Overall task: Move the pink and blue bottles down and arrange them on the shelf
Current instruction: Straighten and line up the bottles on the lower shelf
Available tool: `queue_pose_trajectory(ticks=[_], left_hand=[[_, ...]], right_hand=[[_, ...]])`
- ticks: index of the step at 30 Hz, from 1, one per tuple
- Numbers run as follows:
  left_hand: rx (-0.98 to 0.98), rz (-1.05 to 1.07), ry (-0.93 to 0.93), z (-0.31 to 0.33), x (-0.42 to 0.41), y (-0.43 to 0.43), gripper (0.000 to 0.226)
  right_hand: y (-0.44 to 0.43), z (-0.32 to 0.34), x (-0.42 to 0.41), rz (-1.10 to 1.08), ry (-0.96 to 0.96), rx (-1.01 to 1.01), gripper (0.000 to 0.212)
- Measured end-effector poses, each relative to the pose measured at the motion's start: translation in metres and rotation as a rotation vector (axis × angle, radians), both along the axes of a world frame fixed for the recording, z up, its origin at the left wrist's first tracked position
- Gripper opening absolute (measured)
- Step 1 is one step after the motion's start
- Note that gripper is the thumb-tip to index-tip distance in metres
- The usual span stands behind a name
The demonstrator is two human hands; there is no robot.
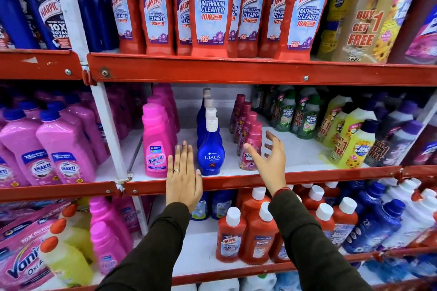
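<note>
On the middle shelf [236,179] a row of pink Vanish bottles [156,144] stands left, a row of blue Ujala bottles [210,149] with white caps in the centre, and a row of dark pink Comfort bottles [250,146] right. My left hand [183,177] is flat and open between the front Vanish and Ujala bottles, its thumb at the Ujala's base. My right hand [272,156] is open with fingers spread, just right of the front Comfort bottle, thumb close to it. Neither hand holds anything.
Red Harpic bottles [210,7] fill the shelf above. Green and yellow Max Kleen bottles [354,134] stand at the right of the middle shelf, pink Shakti bottles [63,146] in the left bay. Below are red Harpic and Bactin bottles [255,234] and blue ones.
</note>
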State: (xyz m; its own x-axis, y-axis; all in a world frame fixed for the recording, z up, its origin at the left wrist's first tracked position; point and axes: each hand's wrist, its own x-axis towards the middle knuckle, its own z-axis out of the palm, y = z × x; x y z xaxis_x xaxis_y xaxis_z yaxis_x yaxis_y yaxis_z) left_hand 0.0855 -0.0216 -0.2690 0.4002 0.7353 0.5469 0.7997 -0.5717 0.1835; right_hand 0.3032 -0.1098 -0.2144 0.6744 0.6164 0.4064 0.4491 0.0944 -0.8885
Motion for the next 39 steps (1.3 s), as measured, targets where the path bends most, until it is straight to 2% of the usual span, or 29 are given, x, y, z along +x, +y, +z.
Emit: queue_pose_trajectory(ticks=[4, 8, 9, 11, 13, 15, 20, 27, 32, 34, 37, 39], left_hand=[[-0.036, -0.102, -0.326, 0.003, 0.009, -0.037, 0.076], [0.02, -0.458, -0.393, 0.013, 0.041, -0.063, 0.076], [-0.041, -0.551, -0.389, 0.018, 0.054, -0.07, 0.074], [-0.284, -0.633, -0.416, 0.026, 0.079, -0.084, 0.067], [-0.611, -0.598, -0.538, 0.033, 0.097, -0.09, 0.062], [-0.867, -0.506, -0.678, 0.041, 0.111, -0.086, 0.062], [-1.045, -0.369, -0.651, 0.057, 0.129, -0.062, 0.06], [-1.035, -0.376, -0.605, 0.054, 0.13, -0.057, 0.052], [-1.038, -0.398, -0.631, 0.056, 0.13, -0.058, 0.049], [-1.04, -0.397, -0.654, 0.056, 0.129, -0.06, 0.052], [-0.974, -0.396, -0.831, 0.052, 0.121, -0.069, 0.056], [-0.782, -0.445, -1.008, 0.048, 0.108, -0.081, 0.053]], right_hand=[[-0.027, -0.009, 0.008, 0.078, 0.291, 0.08, 0.061], [-0.027, -0.01, 0.006, 0.155, 0.418, 0.062, 0.065], [-0.026, -0.01, 0.004, 0.179, 0.421, 0.045, 0.067], [-0.027, -0.013, -0.001, 0.21, 0.395, -0.012, 0.065], [-0.027, -0.016, -0.003, 0.234, 0.351, -0.059, 0.049], [-0.028, -0.016, 0.002, 0.242, 0.35, -0.078, 0.045], [-0.027, -0.01, 0.007, 0.244, 0.309, -0.13, 0.044], [-0.025, -0.013, 0.01, 0.252, 0.294, -0.126, 0.045], [-0.026, -0.016, 0.011, 0.264, 0.268, -0.117, 0.06], [-0.028, -0.012, 0.01, 0.286, 0.301, -0.116, 0.053], [-0.032, -0.008, 0.007, 0.218, 0.443, 0.025, 0.047], [-0.035, -0.01, 0.0, 0.1, 0.506, 0.2, 0.043]])
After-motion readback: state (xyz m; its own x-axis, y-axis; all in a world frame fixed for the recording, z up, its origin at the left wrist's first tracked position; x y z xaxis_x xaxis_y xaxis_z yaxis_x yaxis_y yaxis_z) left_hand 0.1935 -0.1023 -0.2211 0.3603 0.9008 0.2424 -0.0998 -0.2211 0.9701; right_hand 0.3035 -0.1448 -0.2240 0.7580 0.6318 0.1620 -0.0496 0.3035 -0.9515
